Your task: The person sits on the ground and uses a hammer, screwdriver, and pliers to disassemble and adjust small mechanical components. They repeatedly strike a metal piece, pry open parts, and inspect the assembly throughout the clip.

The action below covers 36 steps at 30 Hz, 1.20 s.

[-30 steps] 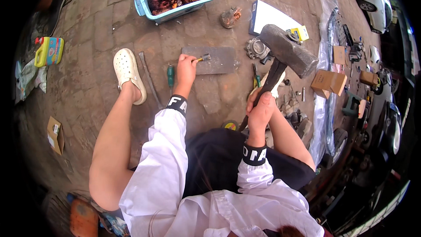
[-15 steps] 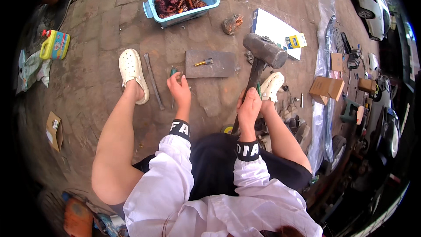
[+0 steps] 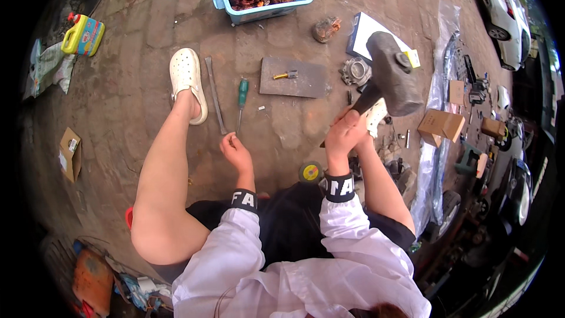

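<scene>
My right hand (image 3: 344,139) is closed round the handle of a heavy sledgehammer (image 3: 395,73), whose big metal head is raised over the right shoe. With fingers bent, my left hand (image 3: 236,156) pinches the near end of a long steel chisel (image 3: 215,94) lying on the paving. Just right of the chisel lies a green-handled screwdriver (image 3: 242,93), its tip close to my left fingers. Farther off, a small brass-and-steel part (image 3: 286,75) rests on a flat dark metal plate (image 3: 271,87).
A blue tub (image 3: 268,13) of reddish-brown copper-like scrap stands at the far side. Beside it sit a bagged lump (image 3: 325,29) and a round metal housing (image 3: 356,70). A yellow-labelled disc (image 3: 310,171) lies near my lap. Cardboard boxes (image 3: 440,126) and loose parts line the right.
My left hand has left the screwdriver and drawn nearer, to the chisel's near end. The hammer in my right hand has swung right and risen. The view has shifted slightly.
</scene>
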{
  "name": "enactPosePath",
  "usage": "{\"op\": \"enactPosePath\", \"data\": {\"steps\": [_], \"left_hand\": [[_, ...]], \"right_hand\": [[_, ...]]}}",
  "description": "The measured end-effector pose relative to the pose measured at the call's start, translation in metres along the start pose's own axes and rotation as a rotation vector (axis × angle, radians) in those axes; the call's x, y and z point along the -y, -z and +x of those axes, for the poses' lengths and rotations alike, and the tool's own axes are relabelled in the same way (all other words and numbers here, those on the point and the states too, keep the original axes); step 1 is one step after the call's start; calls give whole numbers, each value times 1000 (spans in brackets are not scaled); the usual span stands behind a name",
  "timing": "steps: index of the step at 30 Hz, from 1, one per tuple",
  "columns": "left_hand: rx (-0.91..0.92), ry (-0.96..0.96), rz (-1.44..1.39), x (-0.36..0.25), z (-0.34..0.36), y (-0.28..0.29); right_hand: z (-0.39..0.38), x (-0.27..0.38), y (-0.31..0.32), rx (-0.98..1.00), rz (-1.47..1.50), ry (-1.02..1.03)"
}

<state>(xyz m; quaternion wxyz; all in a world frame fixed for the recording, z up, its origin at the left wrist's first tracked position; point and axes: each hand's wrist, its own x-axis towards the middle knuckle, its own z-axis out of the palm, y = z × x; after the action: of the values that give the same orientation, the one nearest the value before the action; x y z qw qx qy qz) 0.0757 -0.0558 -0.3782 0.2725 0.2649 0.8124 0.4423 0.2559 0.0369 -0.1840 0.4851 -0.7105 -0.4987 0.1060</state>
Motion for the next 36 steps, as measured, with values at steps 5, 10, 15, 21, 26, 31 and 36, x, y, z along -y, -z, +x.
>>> {"op": "enactPosePath", "data": {"steps": [5,10,15,21,26,31,36], "left_hand": [[-17,-6,-31,-22,15,4],[-75,7,-83,-28,23,5],[102,-33,-52,-15,21,-23],[233,-238,-69,-87,65,-90],[412,-763,345,-143,159,-182],[556,-1190,756,-150,210,-250],[590,-1368,858,-149,222,-262]], "right_hand": [[-69,-111,-79,326,-468,-393],[-68,-105,-82,375,-199,-550],[-70,-109,-55,375,-77,-640],[-75,-107,-44,367,-208,-686],[-89,-118,-46,400,-278,-685],[-90,-120,-44,416,-214,-704],[-93,-127,-47,359,-122,-761]]}}
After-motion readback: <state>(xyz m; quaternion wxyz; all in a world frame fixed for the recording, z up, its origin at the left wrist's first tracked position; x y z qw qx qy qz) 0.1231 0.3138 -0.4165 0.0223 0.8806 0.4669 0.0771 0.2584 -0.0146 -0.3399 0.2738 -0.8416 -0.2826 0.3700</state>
